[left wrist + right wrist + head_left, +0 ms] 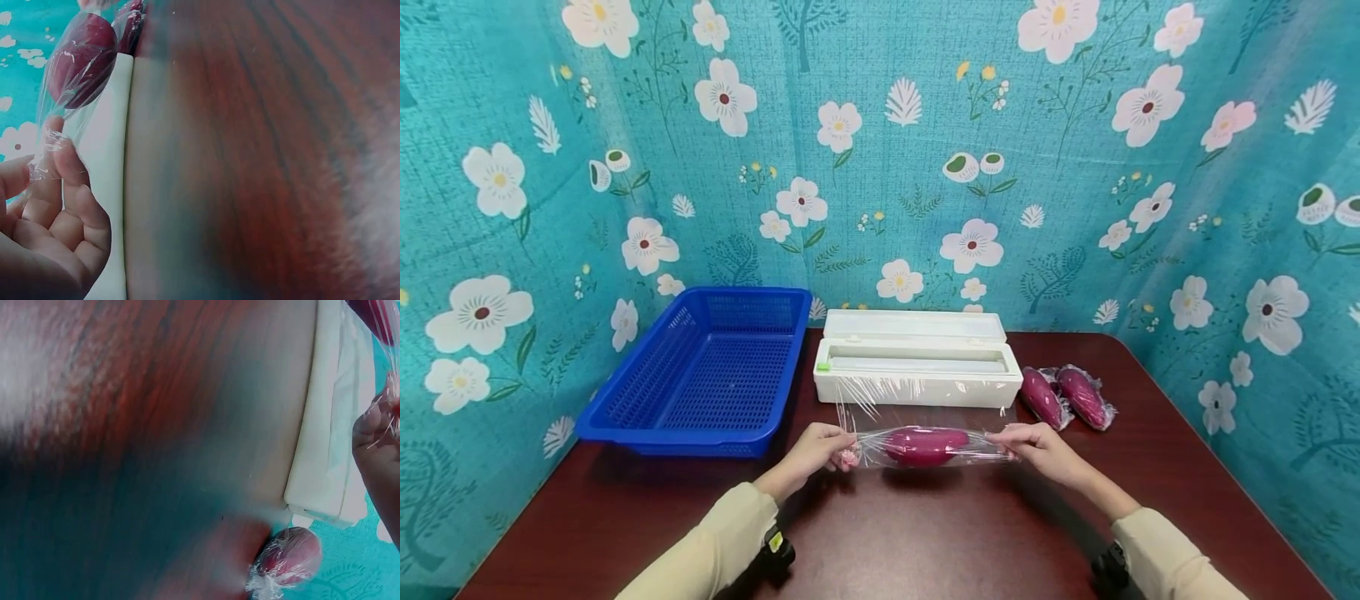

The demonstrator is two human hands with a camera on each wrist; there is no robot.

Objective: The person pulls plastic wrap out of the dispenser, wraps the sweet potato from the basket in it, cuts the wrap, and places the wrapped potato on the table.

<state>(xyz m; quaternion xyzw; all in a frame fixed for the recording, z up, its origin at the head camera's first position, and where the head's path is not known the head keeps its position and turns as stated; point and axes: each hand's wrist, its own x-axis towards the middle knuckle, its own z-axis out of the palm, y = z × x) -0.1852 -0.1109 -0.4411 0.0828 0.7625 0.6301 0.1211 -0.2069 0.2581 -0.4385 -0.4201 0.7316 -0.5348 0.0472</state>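
A smooth magenta oblong item, like an eggplant or sweet potato point(925, 447), hangs in clear cling film point(867, 450) above the table. At the film's left end, my left hand point(820, 450) pinches the gathered plastic; the left wrist view shows thumb and fingertips on the bunched film point(53, 147). My right hand point(1045, 450) pinches the opposite end, twisted narrow. Part of that hand point(378, 444) is cut off in the right wrist view. Behind, a white cling film box point(917, 390) stands with its lid raised and a roll inside. A sheet of film seems to hang over its front.
A blue perforated plastic basket point(700, 437) stands at the left. Right of the box lie two similar magenta items point(1042, 398) wrapped in film. The dark red-brown table point(970, 533) is backed by a teal flowered curtain point(880, 192).
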